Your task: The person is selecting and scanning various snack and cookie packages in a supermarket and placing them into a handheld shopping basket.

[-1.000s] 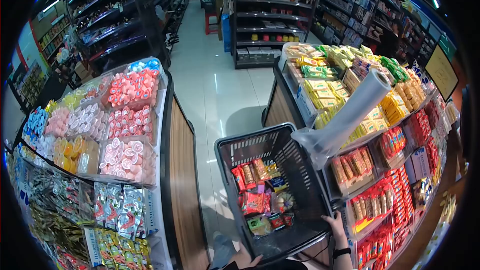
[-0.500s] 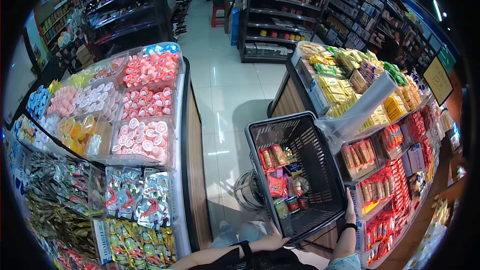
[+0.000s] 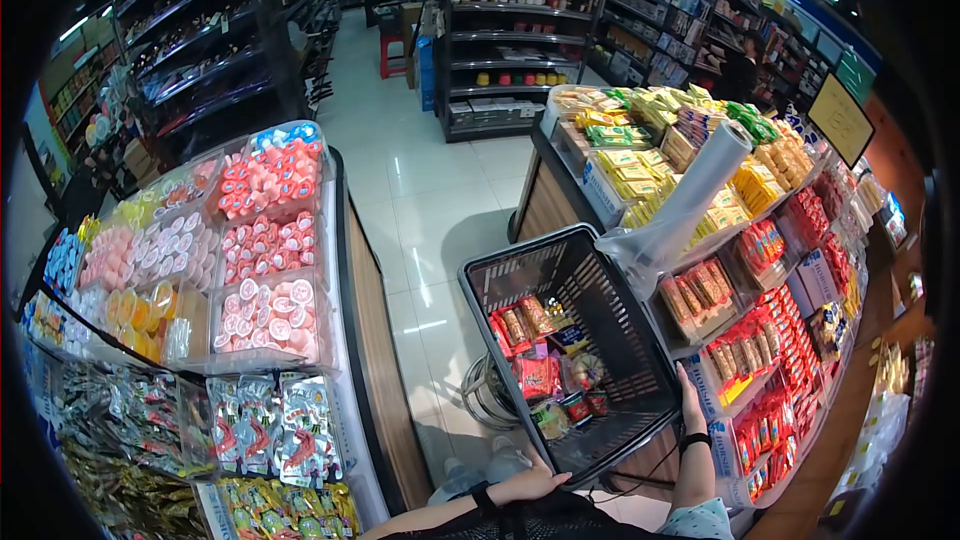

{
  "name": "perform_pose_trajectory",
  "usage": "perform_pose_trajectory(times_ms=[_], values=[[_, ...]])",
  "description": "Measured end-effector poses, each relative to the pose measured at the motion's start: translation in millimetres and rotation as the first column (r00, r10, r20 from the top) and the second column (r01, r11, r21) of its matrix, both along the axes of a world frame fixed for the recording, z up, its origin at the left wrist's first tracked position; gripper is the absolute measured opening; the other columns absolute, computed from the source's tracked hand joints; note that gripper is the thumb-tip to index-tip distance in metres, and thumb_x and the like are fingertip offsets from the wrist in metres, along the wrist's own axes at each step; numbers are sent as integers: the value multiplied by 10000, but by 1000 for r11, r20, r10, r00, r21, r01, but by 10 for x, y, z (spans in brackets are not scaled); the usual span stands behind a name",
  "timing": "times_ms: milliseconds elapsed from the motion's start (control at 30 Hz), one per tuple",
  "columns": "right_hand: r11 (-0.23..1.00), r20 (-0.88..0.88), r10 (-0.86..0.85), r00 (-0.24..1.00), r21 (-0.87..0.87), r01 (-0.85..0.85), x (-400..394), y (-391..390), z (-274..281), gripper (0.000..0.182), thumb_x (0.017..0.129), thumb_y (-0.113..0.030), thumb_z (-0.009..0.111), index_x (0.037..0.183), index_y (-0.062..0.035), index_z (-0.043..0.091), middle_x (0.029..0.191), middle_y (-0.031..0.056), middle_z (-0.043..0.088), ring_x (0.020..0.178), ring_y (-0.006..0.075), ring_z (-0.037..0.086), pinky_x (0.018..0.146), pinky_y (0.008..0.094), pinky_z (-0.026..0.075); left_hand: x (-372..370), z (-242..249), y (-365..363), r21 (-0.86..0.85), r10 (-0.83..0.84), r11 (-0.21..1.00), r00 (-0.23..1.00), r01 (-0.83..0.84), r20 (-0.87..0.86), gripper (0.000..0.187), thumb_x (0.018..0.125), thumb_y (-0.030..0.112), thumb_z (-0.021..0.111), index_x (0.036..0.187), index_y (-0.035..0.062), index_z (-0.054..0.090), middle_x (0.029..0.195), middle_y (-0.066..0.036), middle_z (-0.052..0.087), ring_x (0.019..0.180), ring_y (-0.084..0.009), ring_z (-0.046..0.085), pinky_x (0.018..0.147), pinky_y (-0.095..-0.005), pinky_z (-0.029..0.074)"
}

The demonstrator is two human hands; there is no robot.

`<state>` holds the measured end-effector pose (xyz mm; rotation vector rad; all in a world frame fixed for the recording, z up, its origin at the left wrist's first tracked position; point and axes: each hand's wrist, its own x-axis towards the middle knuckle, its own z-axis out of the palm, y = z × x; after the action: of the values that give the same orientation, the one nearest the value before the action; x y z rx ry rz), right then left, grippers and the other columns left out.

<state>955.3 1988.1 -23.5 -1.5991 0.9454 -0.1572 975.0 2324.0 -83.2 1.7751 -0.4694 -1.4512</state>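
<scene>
A black plastic shopping basket [image 3: 610, 340] is tilted in front of me between two display stands. Inside it lie red snack packs [image 3: 522, 324], a red packet [image 3: 538, 376] and several other small packaged goods. My left hand [image 3: 534, 481] grips its near left corner, with some fingers hidden by the basket. My right hand [image 3: 691, 404] holds its right side by the rim, next to the red snack packs on the right stand. A dark band is on each wrist.
A left stand holds pink candy cups [image 3: 265, 315] and silver snack bags [image 3: 305, 420]. On the right stand are yellow packets [image 3: 635, 175] and a plastic bag roll [image 3: 690, 195]. A round metal stool [image 3: 488, 390] is under the basket. Shelves [image 3: 515, 35] and a person [image 3: 742, 70] are behind.
The view has turned slightly right, so the stands and the basket sit further left in the picture. Both hands keep their hold on the basket.
</scene>
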Motion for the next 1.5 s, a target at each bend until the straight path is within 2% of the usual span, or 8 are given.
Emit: perform_pose_trajectory(times_ms=[233, 400, 467, 600, 667, 800, 1100, 1500], values=[[993, 72, -29, 997, 117, 20, -56, 77, -89, 575, 857, -451, 499, 1217, -4, 487, 1191, 70, 527, 1066, 152, 499, 927, 219, 344, -56, -288, 208, -254, 185, 955, 976, -151, 114, 1137, 806, 526, 515, 1170, -130, -339, 1111, -366, 457, 965, -394, 547, 824, -348, 439], [983, 81, -156, 984, 108, 147, -175, 338, -145, 529, 863, -433, 504, 1183, -11, 512, 1140, 65, 557, 1005, 157, 531, 888, 221, 380, 235, 111, 443, -23, -107, 994, 985, 104, -134, 1106, 828, 510, 487, 1134, -167, -332, 1061, -381, 465, 967, -392, 548, 832, -366, 427], [979, 103, -148, 984, 156, 131, -164, 431, -80, 530, 857, -436, 516, 1182, -18, 513, 1131, 67, 562, 989, 153, 540, 862, 225, 402, 183, -119, 473, -177, -10, 984, 1000, 12, 13, 1117, 816, 474, 549, 1167, -177, -287, 1236, -396, 251, 1189, -364, 372, 977, -306, 318], [985, 71, -136, 988, 121, 127, -103, 348, -150, 529, 859, -438, 509, 1184, -21, 510, 1121, 66, 568, 997, 158, 538, 871, 225, 393, 170, -408, 469, -301, 139, 954, 906, -14, 399, 1086, 833, 461, 516, 1140, -190, -297, 1086, -395, 447, 976, -408, 537, 862, -345, 416], [991, 67, -105, 992, 90, 98, -25, 354, -157, 553, 860, -449, 497, 1204, -16, 498, 1168, 83, 545, 1054, 172, 513, 913, 241, 362, 364, -103, 527, -161, 40, 986, 998, -46, -40, 1106, 804, 417, 592, 1211, -146, -269, 1315, -361, 68, 1253, -332, 263, 1036, -288, 223], [983, 54, -180, 982, -24, 181, 306, 475, -107, 713, 801, -532, 542, 1163, 81, 496, 1156, 159, 536, 1052, 196, 516, 912, 247, 360, 642, -112, 570, -177, 160, 969, 985, -170, -70, 1092, 790, 383, 624, 1260, -107, -230, 1338, -306, 54, 1216, -313, 299, 1029, -285, 237], [983, -21, -182, 983, -39, 181, 1564, 218, -773, 837, 739, -621, 535, 1114, 126, 513, 1111, 224, 558, 1073, 252, 517, 918, 302, 359, 2103, 46, 572, -251, 499, 859, 840, -447, 213, 699, 787, 171, 584, 1248, -64, 113, 1216, -257, 375, 1130, -298, 442, 926, -322, 370], [950, 135, -312, 941, 28, 311, 2424, 528, -605, 650, 806, -494, 559, 1183, 32, 496, 1162, 158, 535, 1101, 199, 470, 948, 286, 313, 3365, 250, 586, 74, 247, 940, 816, -332, 523, 683, 832, 429, 503, 1257, 10, 170, 904, -286, 593, 863, -437, 570, 718, -472, 457]])
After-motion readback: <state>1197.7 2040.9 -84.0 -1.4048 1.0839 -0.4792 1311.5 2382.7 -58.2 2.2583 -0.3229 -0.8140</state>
